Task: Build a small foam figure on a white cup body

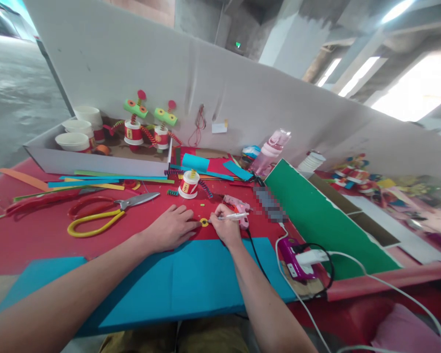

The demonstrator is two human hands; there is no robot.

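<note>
Your left hand [172, 228] lies flat beside the yellow disc [204, 222]; your right hand [225, 223], apart, grips a pen [235, 216]. Relative to the paper cup [188, 185]: disc, nearer you; scissors [122, 205], to the left.

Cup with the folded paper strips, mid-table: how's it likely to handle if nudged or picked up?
The cup looks like paper, so probably light. It stands wide end down; a gentle low push should slide it rather than tip it. The accordion-folded strips look springy, likely to wobble.
</note>
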